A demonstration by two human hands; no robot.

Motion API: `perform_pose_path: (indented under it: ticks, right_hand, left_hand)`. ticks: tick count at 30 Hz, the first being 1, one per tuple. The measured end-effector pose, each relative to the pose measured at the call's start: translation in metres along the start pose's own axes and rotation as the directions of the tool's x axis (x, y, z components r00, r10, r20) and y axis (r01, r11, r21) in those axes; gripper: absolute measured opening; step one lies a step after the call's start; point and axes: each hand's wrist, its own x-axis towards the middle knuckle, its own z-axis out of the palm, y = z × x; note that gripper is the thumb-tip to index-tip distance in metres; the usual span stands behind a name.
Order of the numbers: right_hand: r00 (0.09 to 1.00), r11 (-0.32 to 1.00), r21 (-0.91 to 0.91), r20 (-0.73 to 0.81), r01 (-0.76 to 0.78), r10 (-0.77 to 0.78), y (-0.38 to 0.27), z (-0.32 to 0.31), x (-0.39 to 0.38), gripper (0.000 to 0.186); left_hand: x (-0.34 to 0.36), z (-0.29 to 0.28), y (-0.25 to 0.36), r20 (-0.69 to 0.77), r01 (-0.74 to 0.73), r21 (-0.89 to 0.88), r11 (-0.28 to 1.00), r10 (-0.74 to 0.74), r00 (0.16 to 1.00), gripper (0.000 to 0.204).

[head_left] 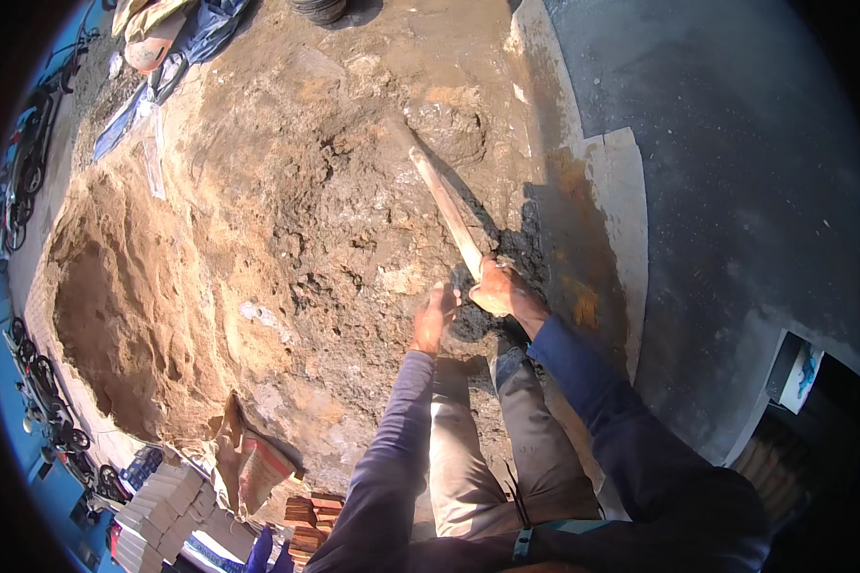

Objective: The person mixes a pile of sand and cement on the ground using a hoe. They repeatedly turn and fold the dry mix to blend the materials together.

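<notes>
A long pale wooden tool handle (446, 202) slants up and left from my right hand (499, 289), whose fingers are wrapped round its near part. The tool's far end is blurred against the wet, lumpy mortar-like mix (354, 239), so its kind cannot be told. My left hand (435, 313) is closed, a little left of the right hand and apart from the visible length of handle. Whatever its fingers may hold is hidden. Both hands are in front of my legs, over the mix.
Left is a sand heap (124, 325) with a hollow. A sack (258, 470), red bricks (311, 525) and pale blocks (167, 506) lie lower left. A hard hat (151, 50) and dark bucket (317, 9) are far off. Grey floor (717, 172) borders the right; motorcycles (43, 392) line the left.
</notes>
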Motion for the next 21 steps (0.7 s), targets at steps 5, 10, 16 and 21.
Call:
perform_pose_path:
  ticks: [5, 10, 16, 21]
  right_hand:
    - [0.976, 0.976, -0.061, -0.051, 0.208, -0.211, 0.07, 0.119, -0.163, 0.05]
    - [0.985, 0.946, 0.293, 0.14, -0.137, 0.099, 0.134, 0.176, -0.336, 0.043]
    - [0.987, 0.862, 0.505, -0.156, 0.05, 0.034, 0.131, 0.144, -0.201, 0.043]
    - [0.963, 0.559, 0.787, -0.25, 0.26, -0.095, 0.053, 0.007, 0.099, 0.038]
  left_hand:
    - [0.047, 0.01, -0.004, -0.056, 0.072, -0.609, 0.79, -0.133, 0.99, 0.052]
    - [-0.11, 0.046, -0.082, -0.122, 0.312, -0.324, 0.893, -0.366, 0.922, 0.027]
    - [-0.008, 0.103, 0.043, -0.092, 0.009, -0.14, 0.99, -0.022, 0.996, 0.028]
    - [0.21, 0.144, 0.174, -0.005, -0.545, 0.435, 0.717, 0.607, 0.794, 0.043]
